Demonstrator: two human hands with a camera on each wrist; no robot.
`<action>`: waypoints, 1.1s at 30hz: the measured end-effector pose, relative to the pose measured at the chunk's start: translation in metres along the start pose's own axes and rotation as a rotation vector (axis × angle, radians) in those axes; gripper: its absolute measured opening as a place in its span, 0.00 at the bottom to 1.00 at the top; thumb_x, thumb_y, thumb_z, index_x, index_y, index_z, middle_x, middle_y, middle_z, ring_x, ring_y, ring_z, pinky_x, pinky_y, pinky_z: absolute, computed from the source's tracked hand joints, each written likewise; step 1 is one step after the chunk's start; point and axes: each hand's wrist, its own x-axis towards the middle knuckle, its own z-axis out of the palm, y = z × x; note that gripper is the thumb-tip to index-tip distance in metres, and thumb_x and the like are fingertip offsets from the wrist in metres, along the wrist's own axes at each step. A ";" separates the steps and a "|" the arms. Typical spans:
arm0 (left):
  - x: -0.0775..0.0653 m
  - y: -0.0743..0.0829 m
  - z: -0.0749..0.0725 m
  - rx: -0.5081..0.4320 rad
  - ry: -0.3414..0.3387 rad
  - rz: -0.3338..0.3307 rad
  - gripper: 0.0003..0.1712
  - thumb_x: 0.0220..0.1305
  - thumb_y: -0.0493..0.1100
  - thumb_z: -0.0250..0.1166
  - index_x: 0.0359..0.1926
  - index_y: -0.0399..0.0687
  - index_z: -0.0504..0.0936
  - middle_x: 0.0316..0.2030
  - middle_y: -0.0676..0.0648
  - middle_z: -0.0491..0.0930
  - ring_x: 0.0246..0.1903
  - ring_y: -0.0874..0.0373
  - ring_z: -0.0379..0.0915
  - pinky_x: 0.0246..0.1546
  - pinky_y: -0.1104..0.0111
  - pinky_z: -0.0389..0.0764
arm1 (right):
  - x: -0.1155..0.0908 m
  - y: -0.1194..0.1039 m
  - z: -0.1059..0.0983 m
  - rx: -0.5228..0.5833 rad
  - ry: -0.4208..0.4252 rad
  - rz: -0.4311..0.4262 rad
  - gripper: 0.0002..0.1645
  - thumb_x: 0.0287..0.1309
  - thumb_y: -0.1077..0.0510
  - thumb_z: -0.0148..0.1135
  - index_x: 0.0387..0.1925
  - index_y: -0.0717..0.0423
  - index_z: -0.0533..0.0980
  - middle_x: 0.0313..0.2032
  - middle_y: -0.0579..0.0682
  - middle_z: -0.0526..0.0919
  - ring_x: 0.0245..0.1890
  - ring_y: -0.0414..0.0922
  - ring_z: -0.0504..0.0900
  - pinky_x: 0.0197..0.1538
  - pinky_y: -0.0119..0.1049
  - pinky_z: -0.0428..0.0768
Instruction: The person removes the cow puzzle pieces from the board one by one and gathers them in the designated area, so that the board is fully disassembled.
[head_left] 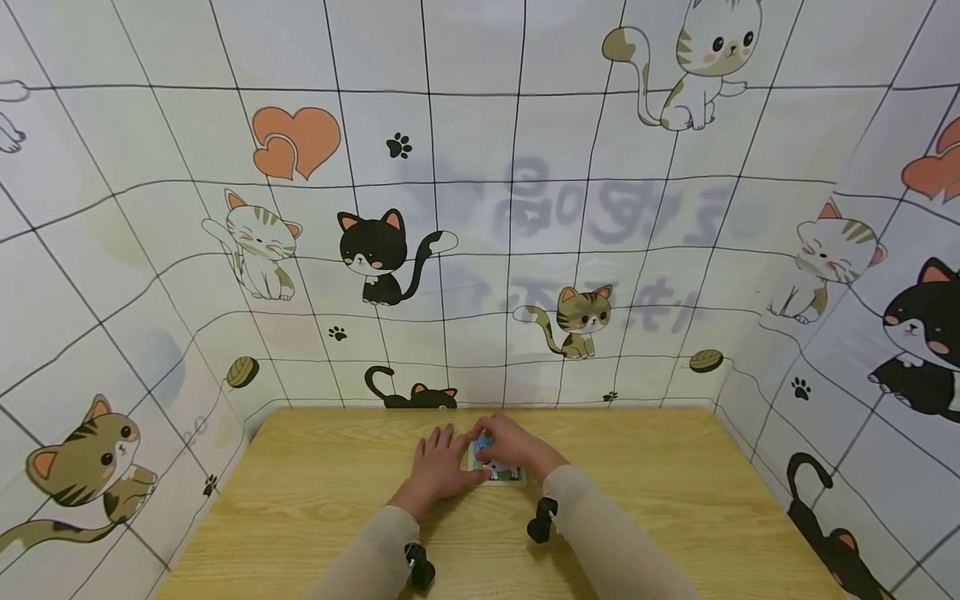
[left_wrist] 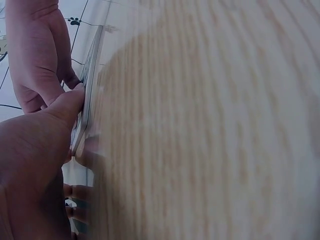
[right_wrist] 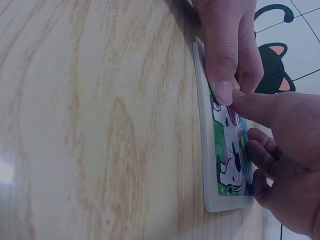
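"How do the fingers stand?"
"The left hand [head_left: 438, 468] lies left of the picture board [right_wrist: 231, 160], fingers spread, thumb touching the board. The right hand [head_left: 513, 442] curls over the board's far part — whether its fingers pinch anything, I can't quite tell."
"And the board itself?"
"Flat on the counter [head_left: 322, 508], partly under both hands — the cat-printed wall [head_left: 480, 250] beyond it, beige sleeves [head_left: 375, 554] nearer."

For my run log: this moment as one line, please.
picture board: on wooden table | left hand: thumb on board's left | right hand: fingers curled over board
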 end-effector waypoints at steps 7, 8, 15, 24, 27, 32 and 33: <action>-0.001 0.002 -0.001 0.003 -0.001 -0.003 0.49 0.60 0.77 0.61 0.75 0.58 0.67 0.76 0.34 0.55 0.75 0.32 0.47 0.69 0.34 0.49 | 0.000 -0.001 0.002 0.014 0.013 0.010 0.17 0.61 0.57 0.72 0.51 0.50 0.79 0.49 0.55 0.76 0.48 0.50 0.76 0.51 0.44 0.78; -0.001 0.002 -0.001 0.003 -0.001 -0.005 0.49 0.60 0.76 0.61 0.75 0.59 0.67 0.76 0.34 0.54 0.75 0.32 0.47 0.69 0.34 0.49 | -0.001 -0.002 0.002 0.018 0.016 0.011 0.17 0.61 0.58 0.72 0.51 0.51 0.79 0.49 0.55 0.76 0.48 0.51 0.76 0.51 0.45 0.78; 0.000 0.001 0.002 0.008 -0.005 -0.009 0.50 0.60 0.78 0.60 0.75 0.58 0.67 0.77 0.35 0.53 0.75 0.33 0.46 0.70 0.34 0.48 | -0.001 -0.004 0.005 0.019 0.031 0.037 0.20 0.61 0.57 0.73 0.52 0.58 0.79 0.50 0.55 0.79 0.48 0.51 0.77 0.52 0.47 0.78; 0.001 -0.001 0.003 0.014 0.000 -0.003 0.50 0.60 0.78 0.60 0.75 0.57 0.67 0.77 0.35 0.53 0.75 0.33 0.46 0.69 0.34 0.49 | -0.002 -0.002 0.007 0.042 0.046 0.048 0.19 0.61 0.57 0.72 0.52 0.56 0.78 0.49 0.55 0.76 0.45 0.47 0.75 0.48 0.46 0.78; 0.003 -0.002 0.004 0.028 0.009 0.003 0.50 0.59 0.78 0.60 0.74 0.56 0.68 0.76 0.35 0.54 0.75 0.33 0.48 0.69 0.34 0.50 | -0.003 -0.001 0.008 0.056 0.056 0.054 0.19 0.62 0.56 0.72 0.52 0.54 0.78 0.50 0.54 0.75 0.44 0.46 0.74 0.48 0.45 0.78; 0.002 -0.003 0.004 0.033 0.011 -0.002 0.51 0.59 0.80 0.59 0.74 0.58 0.68 0.76 0.35 0.54 0.75 0.33 0.47 0.69 0.34 0.50 | -0.003 0.001 0.010 0.057 0.083 0.044 0.19 0.62 0.55 0.72 0.52 0.51 0.77 0.49 0.52 0.76 0.42 0.44 0.75 0.46 0.42 0.79; 0.002 -0.003 0.004 0.033 0.009 -0.005 0.51 0.59 0.80 0.59 0.74 0.59 0.68 0.77 0.35 0.54 0.75 0.33 0.47 0.69 0.34 0.50 | -0.004 0.001 0.011 0.056 0.090 0.035 0.19 0.61 0.56 0.72 0.52 0.52 0.77 0.49 0.52 0.76 0.42 0.44 0.75 0.45 0.42 0.79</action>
